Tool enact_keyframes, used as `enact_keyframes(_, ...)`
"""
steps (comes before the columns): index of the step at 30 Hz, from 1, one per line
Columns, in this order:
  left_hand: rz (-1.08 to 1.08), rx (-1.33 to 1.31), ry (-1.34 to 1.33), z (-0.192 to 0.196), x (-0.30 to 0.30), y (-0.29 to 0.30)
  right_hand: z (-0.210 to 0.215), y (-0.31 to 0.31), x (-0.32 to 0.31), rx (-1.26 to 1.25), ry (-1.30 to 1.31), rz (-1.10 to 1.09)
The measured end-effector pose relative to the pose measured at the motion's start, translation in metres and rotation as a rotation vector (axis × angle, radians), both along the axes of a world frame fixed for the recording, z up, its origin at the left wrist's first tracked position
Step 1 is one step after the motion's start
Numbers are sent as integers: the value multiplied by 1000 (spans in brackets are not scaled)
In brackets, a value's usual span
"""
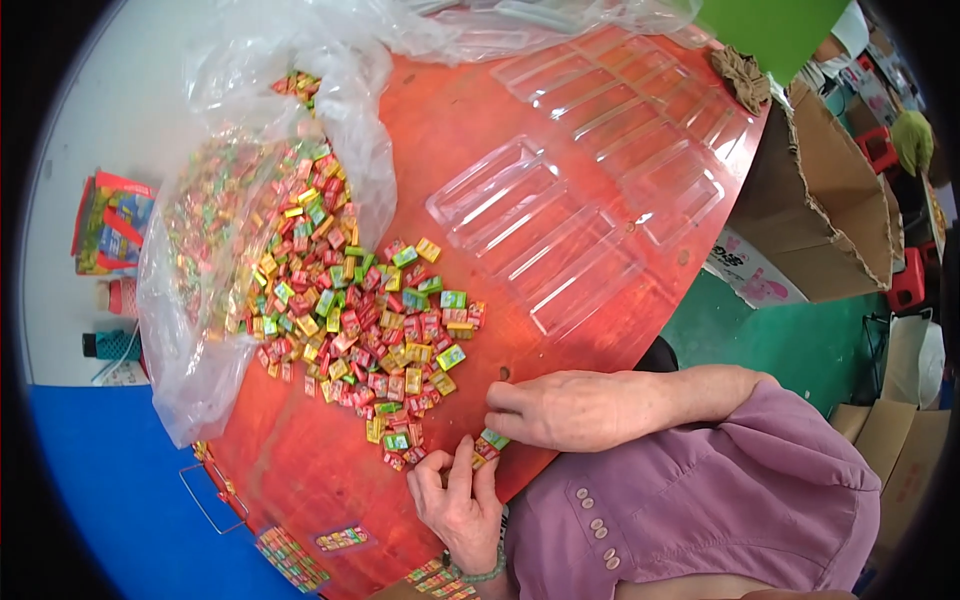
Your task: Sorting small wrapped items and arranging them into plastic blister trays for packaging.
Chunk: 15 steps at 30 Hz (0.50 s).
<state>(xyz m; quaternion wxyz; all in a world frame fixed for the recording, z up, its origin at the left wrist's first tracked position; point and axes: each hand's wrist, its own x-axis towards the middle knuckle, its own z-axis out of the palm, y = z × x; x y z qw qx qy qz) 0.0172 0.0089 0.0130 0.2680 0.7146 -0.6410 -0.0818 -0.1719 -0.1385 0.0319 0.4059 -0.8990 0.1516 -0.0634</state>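
Gripping packets (494, 438) between left hand (458, 508) and right hand (565, 410), apparently for alignment. With loose heap (415, 352) close; likely for easy reach.

Left hand (460, 505) and right hand (565, 410) touch small packets (486, 450), with a pile (400, 315) at eleven o'clock, clear trays (535, 235) at one

The table (430, 160) is coloured orange-red; the packs (390, 340) are mixed in red, yellow and green. The shirt (700, 490) is dyed mauve. At right, the floor (770, 345) is tinted green, and the carton (762, 284) is printed pink on white.
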Motion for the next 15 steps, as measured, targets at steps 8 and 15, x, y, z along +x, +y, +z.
enact_keyframes(8, -193, -77, -59, 17, -47, -70, 19, -18, -73, -160, 31, -286)
enact_keyframes(15, -314, -139, -24, 9, -90, -111, 15, -37, -116, -179, 137, -450)
